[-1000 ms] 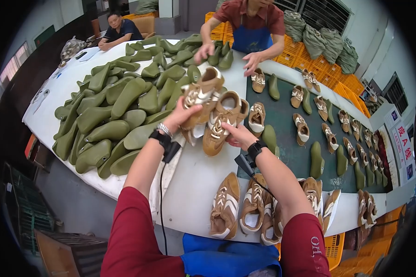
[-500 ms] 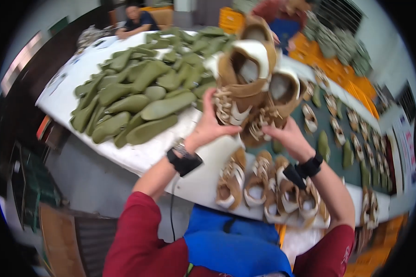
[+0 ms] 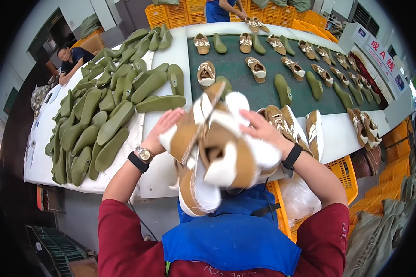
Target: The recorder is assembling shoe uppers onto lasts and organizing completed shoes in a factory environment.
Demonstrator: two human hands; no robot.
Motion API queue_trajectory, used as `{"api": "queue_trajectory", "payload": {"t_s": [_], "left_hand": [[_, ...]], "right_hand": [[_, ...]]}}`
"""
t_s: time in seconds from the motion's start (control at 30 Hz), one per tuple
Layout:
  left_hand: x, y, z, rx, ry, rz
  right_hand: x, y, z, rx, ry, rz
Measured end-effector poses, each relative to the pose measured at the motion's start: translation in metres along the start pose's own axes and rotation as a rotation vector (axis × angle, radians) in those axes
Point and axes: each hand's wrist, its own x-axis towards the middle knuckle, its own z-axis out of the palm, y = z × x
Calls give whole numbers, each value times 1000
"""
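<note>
Brown and white sneaker uppers (image 3: 233, 161) are bunched at the table's front edge, over my blue apron, smeared by motion. My left hand (image 3: 161, 130) presses on the bunch from the left, fingers stretched forward along it. From the other side my right hand (image 3: 265, 131) bears on it, thumb hidden. One upper (image 3: 198, 191) hangs lowest, its white underside partly showing. More sneaker uppers (image 3: 289, 124) stand on the table just beyond my right hand. How many lie between my hands cannot be made out.
Green shoe lasts (image 3: 97, 120) are heaped on the white table (image 3: 159, 177) to the left. Several uppers and lasts sit on a green conveyor belt (image 3: 235, 51) ahead. A yellow crate (image 3: 346, 173) stands low at the right. Two people are at the far side.
The view has shifted. My hands, which held uppers up over the table, are now lower and closer to me, around a bunch of uppers at the front edge.
</note>
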Motion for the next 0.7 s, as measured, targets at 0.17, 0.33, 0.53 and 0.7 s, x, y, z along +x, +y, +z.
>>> {"api": "queue_trajectory", "payload": {"t_s": [0.17,0.33,0.53,0.7], "left_hand": [[-4,26,5,63,-107,28],[-12,18,15,-777,60,-381],[14,42,-24,-1408,202,-580],[25,74,-43,-804,70,-494]], "right_hand": [[-6,-18,1,-136,-329,83],[-1,-21,-22,-5,-331,115],[-14,-54,-65,55,-264,245],[-33,-94,-76,107,-217,322]]}}
